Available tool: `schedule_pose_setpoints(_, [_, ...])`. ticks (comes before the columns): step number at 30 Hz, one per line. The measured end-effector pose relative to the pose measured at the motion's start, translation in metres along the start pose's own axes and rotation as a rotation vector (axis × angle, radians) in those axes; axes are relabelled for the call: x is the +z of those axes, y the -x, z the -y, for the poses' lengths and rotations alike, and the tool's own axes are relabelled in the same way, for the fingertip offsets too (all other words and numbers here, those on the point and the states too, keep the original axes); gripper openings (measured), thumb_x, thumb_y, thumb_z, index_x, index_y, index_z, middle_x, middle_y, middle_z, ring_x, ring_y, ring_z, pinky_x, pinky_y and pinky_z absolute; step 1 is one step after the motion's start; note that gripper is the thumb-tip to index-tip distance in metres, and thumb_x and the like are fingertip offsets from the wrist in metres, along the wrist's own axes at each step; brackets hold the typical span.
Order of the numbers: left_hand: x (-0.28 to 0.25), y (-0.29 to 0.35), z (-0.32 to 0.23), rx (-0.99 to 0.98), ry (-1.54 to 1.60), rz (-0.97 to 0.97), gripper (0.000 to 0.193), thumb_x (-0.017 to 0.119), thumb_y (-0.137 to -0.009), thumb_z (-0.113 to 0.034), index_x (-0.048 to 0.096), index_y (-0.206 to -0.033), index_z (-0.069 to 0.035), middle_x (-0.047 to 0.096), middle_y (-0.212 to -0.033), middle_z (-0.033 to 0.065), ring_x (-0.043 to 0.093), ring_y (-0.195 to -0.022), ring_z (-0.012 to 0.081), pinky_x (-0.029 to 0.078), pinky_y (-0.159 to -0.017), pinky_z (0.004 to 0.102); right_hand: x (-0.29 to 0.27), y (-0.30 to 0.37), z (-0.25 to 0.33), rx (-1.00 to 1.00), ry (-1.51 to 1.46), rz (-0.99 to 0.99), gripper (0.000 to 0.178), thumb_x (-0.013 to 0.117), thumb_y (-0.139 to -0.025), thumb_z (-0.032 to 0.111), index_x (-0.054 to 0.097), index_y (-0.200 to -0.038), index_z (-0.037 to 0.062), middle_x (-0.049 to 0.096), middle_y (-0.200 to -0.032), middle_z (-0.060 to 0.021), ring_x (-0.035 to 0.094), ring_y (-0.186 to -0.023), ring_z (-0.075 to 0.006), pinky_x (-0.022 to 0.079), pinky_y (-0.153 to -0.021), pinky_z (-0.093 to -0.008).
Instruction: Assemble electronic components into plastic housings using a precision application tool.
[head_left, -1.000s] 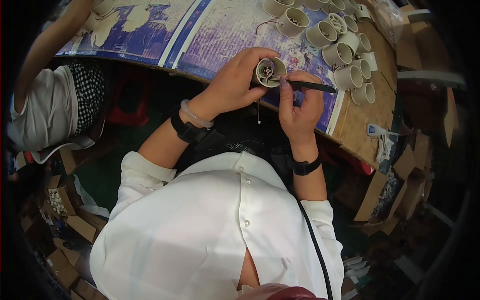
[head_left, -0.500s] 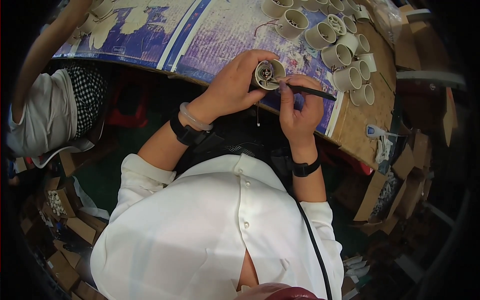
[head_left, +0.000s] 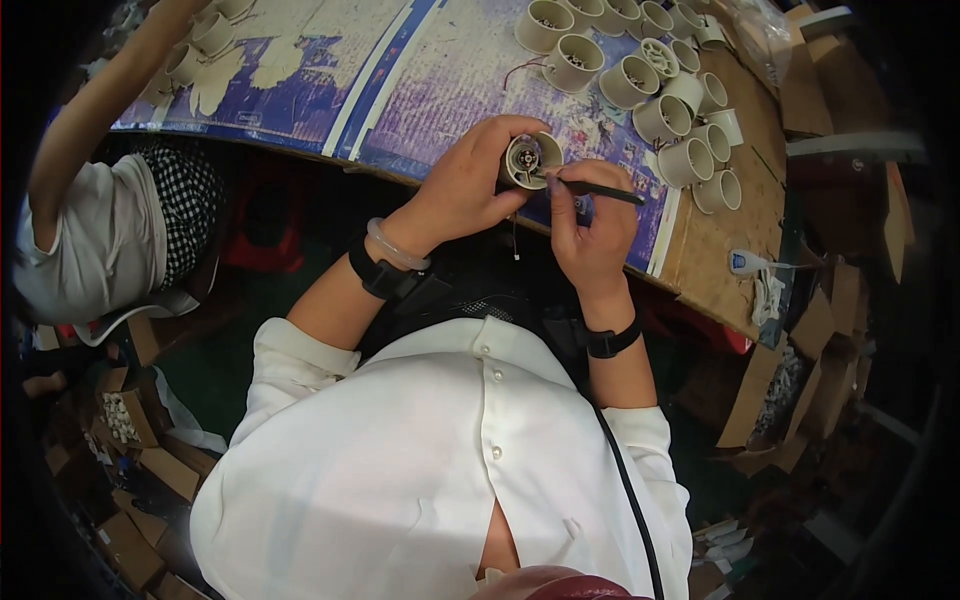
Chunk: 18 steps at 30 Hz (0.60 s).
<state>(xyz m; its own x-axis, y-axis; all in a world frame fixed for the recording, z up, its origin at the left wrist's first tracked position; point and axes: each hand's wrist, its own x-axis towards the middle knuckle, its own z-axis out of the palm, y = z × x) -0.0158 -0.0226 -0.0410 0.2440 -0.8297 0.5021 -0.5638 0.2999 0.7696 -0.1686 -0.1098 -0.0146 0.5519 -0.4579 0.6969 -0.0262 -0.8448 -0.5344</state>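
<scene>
My left hand [head_left: 465, 180] is wrapped round a white cup-shaped housing [head_left: 511, 148], tilted so that its mouth faces me. Down inside it sits a small round metal motor part [head_left: 529, 158]. A thin wire ending in a little white plug [head_left: 516, 257] hangs below the housing. In my right hand [head_left: 592, 230], slim black tweezers [head_left: 608, 191] are pinched like a pen. Their tip end reaches the right rim of the housing, where my fingers partly hide it.
Several similar white cups [head_left: 661, 120] with parts inside crowd the table's far right. A small white bottle with a thin nozzle [head_left: 742, 262] lies near the right edge. Open cardboard boxes [head_left: 775, 400] stand low on the right. At left is another person's arm [head_left: 105, 115].
The housing and both hands sit slightly lower in the picture, and the tweezers have shifted a little left. Both grips look the same.
</scene>
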Motion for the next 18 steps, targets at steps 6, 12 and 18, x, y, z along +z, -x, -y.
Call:
schedule_pose_setpoints(6, [-0.007,-0.002,-0.006,-0.105,0.073,0.009,0.058,0.075,-0.076,-0.002,0.046,-0.126,-0.003,0.06,-0.123,0.0118,0.061,-0.109,0.0218,0.049,-0.093,0.0324,-0.015,-0.016,-0.004,0.126,-0.24,-0.125,0.005,0.062,-0.091,0.001,0.062,-0.096,0.0018,0.066,-0.092,-0.0087,0.062,-0.083,-0.0166,0.05,-0.067,-0.027])
schedule_pose_setpoints(12, [-0.032,-0.004,0.02,-0.217,0.315,-0.139,0.061,0.077,-0.075,-0.009,0.045,-0.126,-0.005,0.06,-0.117,0.0146,0.062,-0.107,0.027,0.05,-0.091,0.0344,-0.037,-0.064,-0.016,0.279,-0.229,-0.073,0.011,0.055,-0.098,0.008,0.062,-0.105,0.0042,0.068,-0.089,-0.005,0.063,-0.077,-0.0122,0.048,-0.065,-0.0256])
schedule_pose_setpoints(18, [-0.064,-0.01,0.029,-0.277,-0.114,-0.238,0.062,0.076,-0.077,-0.009,0.043,-0.129,-0.003,0.058,-0.121,0.0152,0.061,-0.108,0.0277,0.05,-0.091,0.0348,0.0,-0.088,-0.062,0.008,0.193,0.097,0.015,0.057,-0.095,0.009,0.062,-0.109,0.0101,0.068,-0.083,-0.0077,0.067,-0.074,-0.0218,0.049,-0.063,-0.0308])
